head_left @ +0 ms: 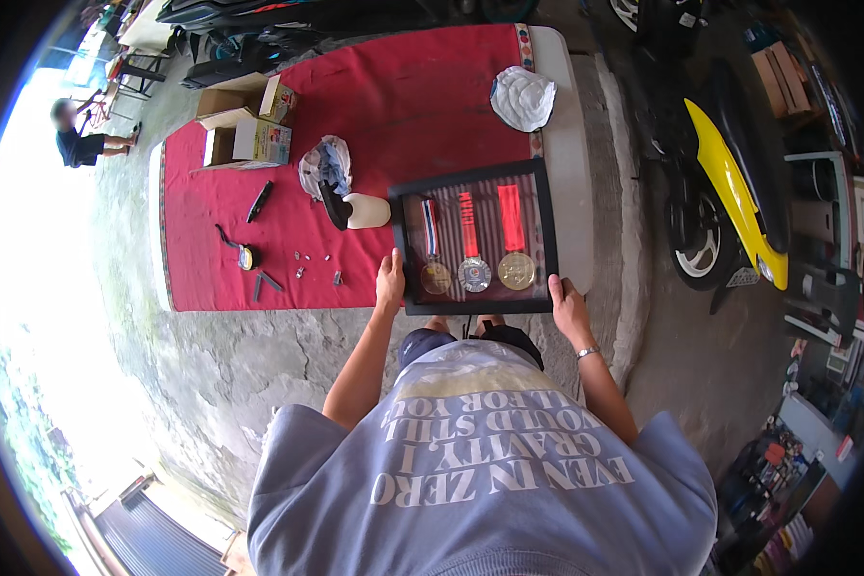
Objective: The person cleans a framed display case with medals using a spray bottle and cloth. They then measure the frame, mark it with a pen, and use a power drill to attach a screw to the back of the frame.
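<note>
A black shadow-box frame [477, 308] is held level over the near edge of the table, gripped at both sides. Inside it, three medals hang in a row against a striped backing: a bronze-toned one [436, 278] on a striped ribbon, a silver-toned one [474, 275] and a gold-toned one [516, 271] on red ribbons. My left hand [389, 282] is closed round the frame's left side near its lower corner. At the lower right corner my right hand [569, 309] is closed on the frame, thumb on top. The fingers beneath are hidden.
Red cloth [403, 106] covers the table. On it are an open cardboard box [247, 139], a spray bottle [366, 211], a crumpled rag [326, 165], a folded white cloth [523, 99], a tape measure [247, 256], a black cutter-like tool [260, 202] and small metal pieces. A yellow-and-black motorcycle [730, 182] stands right.
</note>
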Action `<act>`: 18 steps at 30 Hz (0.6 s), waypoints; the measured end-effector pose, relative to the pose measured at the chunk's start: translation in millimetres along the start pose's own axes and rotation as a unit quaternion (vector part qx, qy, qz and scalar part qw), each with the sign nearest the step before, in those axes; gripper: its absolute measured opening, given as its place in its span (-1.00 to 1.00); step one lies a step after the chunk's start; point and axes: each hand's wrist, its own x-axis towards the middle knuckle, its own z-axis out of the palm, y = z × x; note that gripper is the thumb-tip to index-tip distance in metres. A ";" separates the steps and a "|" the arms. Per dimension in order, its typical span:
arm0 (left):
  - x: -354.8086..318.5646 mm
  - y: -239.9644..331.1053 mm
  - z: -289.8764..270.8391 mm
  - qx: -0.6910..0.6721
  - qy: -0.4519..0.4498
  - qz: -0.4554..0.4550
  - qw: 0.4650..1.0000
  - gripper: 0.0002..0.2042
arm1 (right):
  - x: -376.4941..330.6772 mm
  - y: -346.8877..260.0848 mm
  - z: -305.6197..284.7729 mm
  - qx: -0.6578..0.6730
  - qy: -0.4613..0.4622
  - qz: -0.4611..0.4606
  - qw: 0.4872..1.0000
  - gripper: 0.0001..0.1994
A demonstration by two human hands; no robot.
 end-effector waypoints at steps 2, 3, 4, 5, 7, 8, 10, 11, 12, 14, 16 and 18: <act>4.5 9.5 7.3 0.003 -0.027 0.004 1.000 -0.27 | -0.6 -10.7 -12.3 -0.050 -0.020 0.033 0.998 -0.32; 5.8 21.4 4.2 -0.029 -0.086 -0.076 0.993 -0.23 | -0.9 -14.4 -17.8 -0.053 -0.019 0.036 0.998 -0.33; 6.8 24.4 6.2 -0.032 -0.071 -0.072 0.994 -0.22 | 0.8 -16.2 -19.4 -0.055 -0.023 0.033 0.998 -0.33; 5.5 26.9 10.2 -0.036 -0.045 -0.091 0.994 -0.23 | 2.1 -17.8 -20.7 -0.057 -0.027 0.029 0.998 -0.32; 3.8 34.5 12.6 -0.084 -0.050 -0.119 0.988 -0.26 | 7.6 -16.0 -23.6 -0.029 -0.054 0.046 0.997 -0.31; 3.7 39.7 10.8 -0.129 -0.080 -0.126 0.980 -0.27 | 11.4 -13.6 -26.6 -0.021 -0.051 0.037 0.998 -0.32; -1.9 50.6 7.5 -0.178 -0.105 -0.134 0.969 -0.30 | 17.8 -10.9 -31.2 -0.004 -0.048 0.018 0.999 -0.35; -6.1 58.3 11.2 -0.183 -0.103 -0.134 0.968 -0.31 | 21.6 -2.9 -29.9 0.018 -0.044 0.003 0.999 -0.36; -9.3 65.9 12.1 -0.188 -0.101 -0.134 0.968 -0.32 | 26.8 8.6 -24.8 0.040 -0.039 -0.012 0.998 -0.36; -8.4 65.4 8.8 -0.172 -0.099 -0.137 0.970 -0.34 | 33.7 11.3 -25.7 0.084 -0.028 -0.050 0.995 -0.37; -18.5 70.4 8.5 -0.169 -0.084 -0.120 0.975 -0.35 | 36.8 14.1 -27.7 0.126 -0.014 -0.086 0.988 -0.38; -33.5 92.6 8.5 -0.161 -0.051 -0.094 0.981 -0.41 | 34.8 24.6 -43.5 0.166 -0.058 -0.059 0.983 -0.39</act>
